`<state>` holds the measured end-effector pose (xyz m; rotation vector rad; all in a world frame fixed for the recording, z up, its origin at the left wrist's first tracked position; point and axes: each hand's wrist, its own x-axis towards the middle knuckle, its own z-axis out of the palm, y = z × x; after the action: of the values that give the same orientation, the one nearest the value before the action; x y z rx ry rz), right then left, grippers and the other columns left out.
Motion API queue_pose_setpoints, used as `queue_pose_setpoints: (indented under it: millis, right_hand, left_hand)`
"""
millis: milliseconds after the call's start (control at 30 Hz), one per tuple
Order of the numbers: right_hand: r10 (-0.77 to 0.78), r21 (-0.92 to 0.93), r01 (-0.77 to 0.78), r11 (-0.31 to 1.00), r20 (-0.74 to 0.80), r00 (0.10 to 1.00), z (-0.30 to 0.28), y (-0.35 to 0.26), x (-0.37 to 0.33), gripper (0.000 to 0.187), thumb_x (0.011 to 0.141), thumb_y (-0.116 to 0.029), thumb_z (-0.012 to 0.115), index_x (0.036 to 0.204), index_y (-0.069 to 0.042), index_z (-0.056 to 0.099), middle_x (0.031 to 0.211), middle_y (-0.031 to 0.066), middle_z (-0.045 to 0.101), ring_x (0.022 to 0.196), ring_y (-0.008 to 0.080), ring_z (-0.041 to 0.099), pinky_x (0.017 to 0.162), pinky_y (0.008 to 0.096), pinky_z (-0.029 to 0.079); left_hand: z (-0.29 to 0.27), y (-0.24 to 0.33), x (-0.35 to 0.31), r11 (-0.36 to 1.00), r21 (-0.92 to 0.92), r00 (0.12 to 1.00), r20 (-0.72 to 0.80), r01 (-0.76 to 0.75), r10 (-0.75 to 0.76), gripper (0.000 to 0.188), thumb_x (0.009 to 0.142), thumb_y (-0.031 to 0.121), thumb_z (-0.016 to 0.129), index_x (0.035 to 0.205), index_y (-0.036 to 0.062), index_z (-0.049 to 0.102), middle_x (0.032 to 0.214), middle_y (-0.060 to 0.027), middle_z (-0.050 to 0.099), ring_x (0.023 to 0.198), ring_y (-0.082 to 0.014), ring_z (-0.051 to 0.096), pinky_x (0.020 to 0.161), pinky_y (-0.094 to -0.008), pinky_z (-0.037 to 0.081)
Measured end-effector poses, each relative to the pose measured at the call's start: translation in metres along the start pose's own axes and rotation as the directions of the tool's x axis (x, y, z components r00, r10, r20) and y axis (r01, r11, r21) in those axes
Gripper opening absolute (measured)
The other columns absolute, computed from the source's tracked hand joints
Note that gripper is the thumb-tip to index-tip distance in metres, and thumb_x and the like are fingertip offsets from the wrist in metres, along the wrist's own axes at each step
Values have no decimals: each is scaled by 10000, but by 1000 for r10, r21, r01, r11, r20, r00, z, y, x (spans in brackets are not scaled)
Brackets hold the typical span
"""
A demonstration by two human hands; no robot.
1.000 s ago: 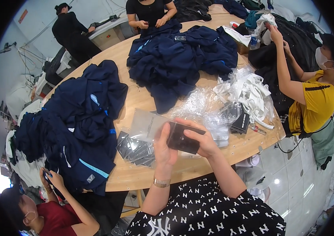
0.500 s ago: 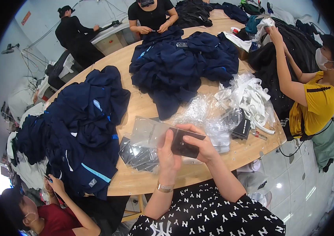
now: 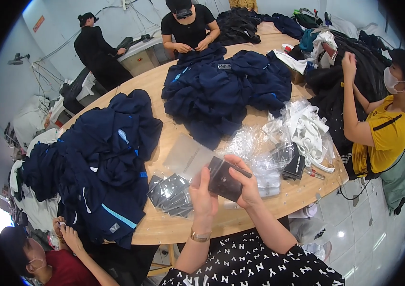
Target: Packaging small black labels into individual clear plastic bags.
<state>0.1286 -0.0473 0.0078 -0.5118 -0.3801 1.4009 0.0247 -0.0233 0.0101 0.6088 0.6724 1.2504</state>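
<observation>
Above the table's near edge, both hands grip a dark flat card (image 3: 226,180) in a shiny clear sleeve. My left hand (image 3: 203,198) pinches its left side, thumb on top. My right hand (image 3: 244,183) holds the right side, thumb across the front and fingers behind. A translucent printed plastic bag (image 3: 188,155) reaches out past my left fingers; its join to the card is hidden. Beside my left hand lies a pile of dark cards in clear sleeves (image 3: 171,194). Crumpled clear bags (image 3: 248,143) and a stack of black cards (image 3: 294,164) lie beyond my right hand.
Navy garments are heaped on the left (image 3: 102,138) and centre (image 3: 212,90) of the wooden table (image 3: 174,231). White straps (image 3: 305,124) and a small tool (image 3: 315,174) lie right. Co-workers sit at both sides; one stands across, another works at the back.
The card tilts more steeply down to the right between my hands. The translucent bag has swung up and away with it. The view has shifted slightly, and the co-workers' hands have moved.
</observation>
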Motion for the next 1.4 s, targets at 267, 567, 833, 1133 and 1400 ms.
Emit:
queue_pose_setpoints:
  millis: [267,567,833,1133,1400]
  right_hand:
    - [-123,-20,122,992,-35,992,4,4,-5,317,874,-78,455,1177,16,459,1103,134,537,934,157,559,813,265,461]
    - [-273,-86,266,960,-80,959,14,15,-2,227,913,-179,433,988,9,533,909,85,565,800,124,545,751,248,443]
    - [-274,-314,225,922,-121,954,-9,15,8,379,934,-311,389,966,30,552,908,85,581,820,132,554,735,257,452]
    - [54,-129,-25,991,225,973,-8,0,0,412,903,-201,467,1251,8,398,1115,102,538,1006,139,513,869,261,402]
    - [92,-514,66,855,277,956,-18,-3,-7,596,800,16,580,1332,-20,315,1116,98,532,985,126,513,869,255,400]
  left_hand:
    - [4,-15,-4,988,97,992,-28,-117,120,237,862,118,558,1067,2,533,1000,-57,592,869,-120,580,753,-246,485]
    - [11,-19,-9,995,10,995,-41,-96,96,173,858,92,556,1016,23,561,962,-40,597,846,-115,579,729,-239,491]
    - [-5,-16,-4,998,57,1000,8,-4,4,253,842,79,576,1085,39,519,1022,-35,574,912,-119,561,793,-262,469]
    - [-20,-3,9,994,-109,975,-221,-5,-19,234,845,182,577,1035,53,527,927,-43,602,779,-142,611,666,-265,519]
    - [-23,-13,4,996,-94,981,-191,-1,-18,212,863,174,558,1035,58,517,920,-33,596,788,-119,604,666,-238,512]
